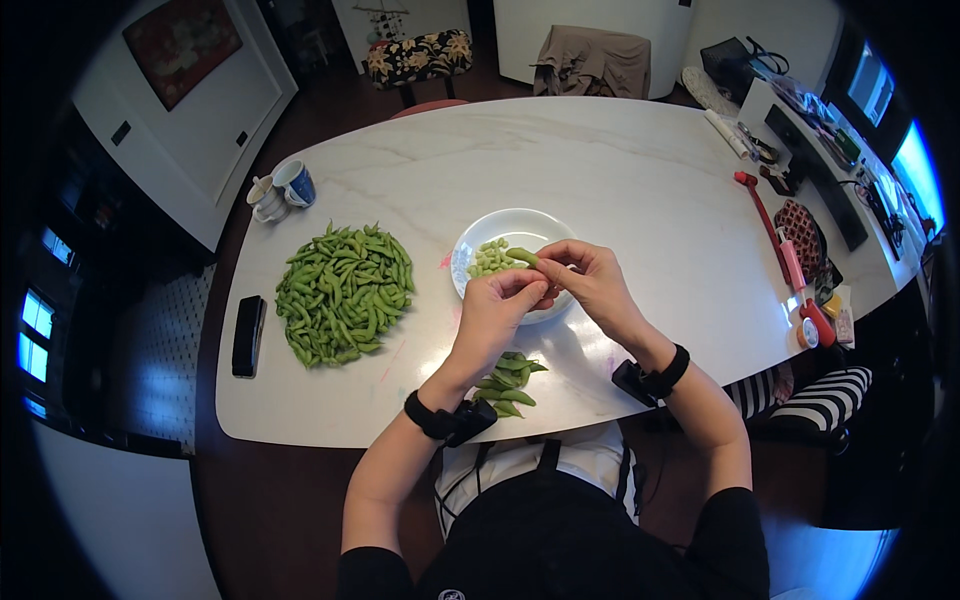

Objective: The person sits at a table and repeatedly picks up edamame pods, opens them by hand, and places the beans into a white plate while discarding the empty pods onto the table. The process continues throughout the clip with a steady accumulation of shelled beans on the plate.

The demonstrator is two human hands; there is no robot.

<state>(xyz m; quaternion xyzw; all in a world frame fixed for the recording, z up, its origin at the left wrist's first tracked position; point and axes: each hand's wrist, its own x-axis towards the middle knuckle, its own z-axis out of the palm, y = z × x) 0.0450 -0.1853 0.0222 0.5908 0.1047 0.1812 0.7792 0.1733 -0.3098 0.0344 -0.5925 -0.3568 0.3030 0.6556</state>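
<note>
My right hand (592, 283) pinches a green soybean pod (521, 256) between thumb and fingers, above a white plate (517, 217) with a bluish pattern. My left hand (496, 306) is close against it over the plate's near side, its fingers curled and thumb bent in; whatever lies between those fingertips is hidden. Pale shelled beans (491, 257) rest on the plate's left part, partly covered by my hands. To the left a large heap of unshelled pods (345, 292) lies on the table. A few more pods (514, 379) lie near the front edge, beside my left wrist.
A phone (248, 336) lies at the left edge of the marble-patterned table (637, 165), with two mugs (281, 191) behind it. Along the right side are a red stick-like tool (763, 225), a pink tool (791, 262) and a patterned pouch (801, 232). Chairs stand beyond the far edge.
</note>
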